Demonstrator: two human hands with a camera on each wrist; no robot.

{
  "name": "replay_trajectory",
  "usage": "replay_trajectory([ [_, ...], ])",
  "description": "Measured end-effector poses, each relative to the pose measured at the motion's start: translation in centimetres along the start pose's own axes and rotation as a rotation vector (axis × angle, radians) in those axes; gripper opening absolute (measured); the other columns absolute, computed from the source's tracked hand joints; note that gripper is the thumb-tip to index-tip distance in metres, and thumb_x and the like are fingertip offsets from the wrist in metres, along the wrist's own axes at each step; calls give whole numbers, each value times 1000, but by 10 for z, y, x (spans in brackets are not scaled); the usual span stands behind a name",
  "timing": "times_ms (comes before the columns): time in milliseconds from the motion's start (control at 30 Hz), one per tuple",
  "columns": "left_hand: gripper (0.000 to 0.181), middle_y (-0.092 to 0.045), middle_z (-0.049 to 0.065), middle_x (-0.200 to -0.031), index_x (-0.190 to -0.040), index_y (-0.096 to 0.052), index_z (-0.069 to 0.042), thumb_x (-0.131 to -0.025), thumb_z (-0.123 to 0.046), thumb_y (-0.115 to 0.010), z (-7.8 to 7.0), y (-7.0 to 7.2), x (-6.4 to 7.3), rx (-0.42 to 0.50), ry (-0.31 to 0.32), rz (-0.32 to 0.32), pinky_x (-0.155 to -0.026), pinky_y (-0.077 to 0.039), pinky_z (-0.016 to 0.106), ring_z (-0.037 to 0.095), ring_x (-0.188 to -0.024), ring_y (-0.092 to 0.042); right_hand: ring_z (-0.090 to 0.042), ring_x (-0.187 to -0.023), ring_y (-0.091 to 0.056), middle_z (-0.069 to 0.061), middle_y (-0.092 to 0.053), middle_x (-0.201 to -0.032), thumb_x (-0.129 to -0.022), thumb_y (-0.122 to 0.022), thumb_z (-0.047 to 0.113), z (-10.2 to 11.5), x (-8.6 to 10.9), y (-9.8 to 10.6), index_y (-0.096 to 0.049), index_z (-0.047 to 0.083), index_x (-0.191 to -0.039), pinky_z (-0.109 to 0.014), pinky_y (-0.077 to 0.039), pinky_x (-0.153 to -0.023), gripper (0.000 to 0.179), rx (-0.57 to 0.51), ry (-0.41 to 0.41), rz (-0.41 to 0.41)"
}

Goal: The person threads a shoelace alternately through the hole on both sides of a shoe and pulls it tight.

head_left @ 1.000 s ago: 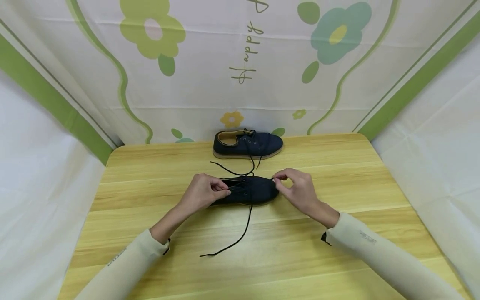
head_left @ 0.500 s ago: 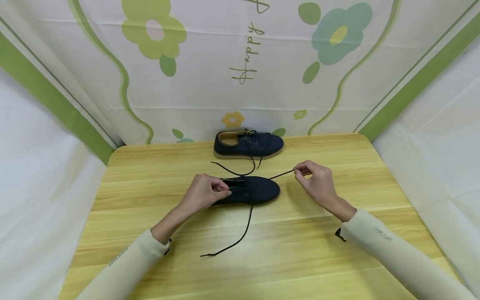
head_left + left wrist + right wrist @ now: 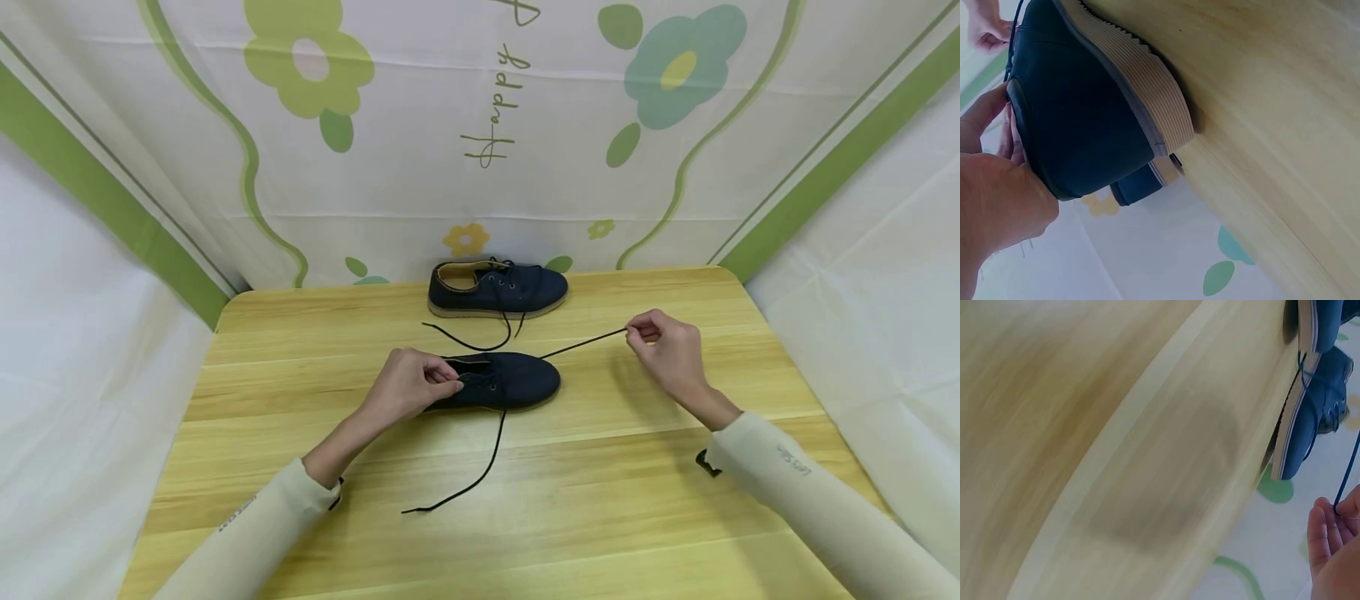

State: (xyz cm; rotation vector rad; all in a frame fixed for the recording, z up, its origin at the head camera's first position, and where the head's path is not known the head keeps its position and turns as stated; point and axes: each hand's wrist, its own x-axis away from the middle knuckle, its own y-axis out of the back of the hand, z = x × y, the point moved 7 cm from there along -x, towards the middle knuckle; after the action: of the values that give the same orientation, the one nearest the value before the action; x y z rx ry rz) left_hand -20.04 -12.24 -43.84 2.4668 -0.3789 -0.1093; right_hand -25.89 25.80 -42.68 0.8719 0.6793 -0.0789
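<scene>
A dark navy lace-up shoe (image 3: 531,379) lies sole-down on the table in front of me, toe to the right. My left hand (image 3: 408,383) pinches the upper at its opening by the eyelets; the left wrist view shows thumb and fingers at the edge of the shoe (image 3: 1079,112). To the right of the toe, my right hand (image 3: 669,352) pinches the end of a black shoelace (image 3: 585,342), which runs taut from the shoe's far side up to the fingertips. The other lace end (image 3: 489,465) trails loosely over the table toward me.
Behind it stands a matching navy shoe (image 3: 542,286) at the table's back edge, its untied lace (image 3: 472,346) spilling forward. The wooden table (image 3: 285,375) meets a white floral curtain (image 3: 420,100) at the back, and white cloth hangs at both sides.
My right hand has moved away from the toe, right and slightly farther back, drawing the lace out into a longer straight line. The left hand and both shoes have stayed put.
</scene>
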Motion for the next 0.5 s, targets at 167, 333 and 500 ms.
replay_trajectory([
  [167,7,-76,-6,-76,-87,-84,-11,-91,-16,-85,1,0,0,3,1,-1,-62,-57,27,6,-66,-68,-32,-64,-73,-17,-76,-78,-85,-76,-10,-9,-1,4,-74,-5,-89,4,-38,-70,6,26,-12,-8],
  [333,7,-76,-6,-77,-87,-84,-11,-91,-16,-85,1,-1,1,0,-2,-6,-63,-57,26,5,-67,-68,-33,-64,-73,-18,-76,-78,-85,-74,-9,-21,-2,10,-75,-6,-89,4,-37,-68,6,34,-51,-24],
  [500,6,-77,-5,-77,-88,-84,-11,-91,-16,-85,0,-1,1,0,-15,-16,-64,-57,26,5,-68,-69,-3,-65,-66,-22,-76,-79,-87,-73,-5,-37,-3,15,-75,-8,-91,3,-39,-65,5,24,-128,-30],
])
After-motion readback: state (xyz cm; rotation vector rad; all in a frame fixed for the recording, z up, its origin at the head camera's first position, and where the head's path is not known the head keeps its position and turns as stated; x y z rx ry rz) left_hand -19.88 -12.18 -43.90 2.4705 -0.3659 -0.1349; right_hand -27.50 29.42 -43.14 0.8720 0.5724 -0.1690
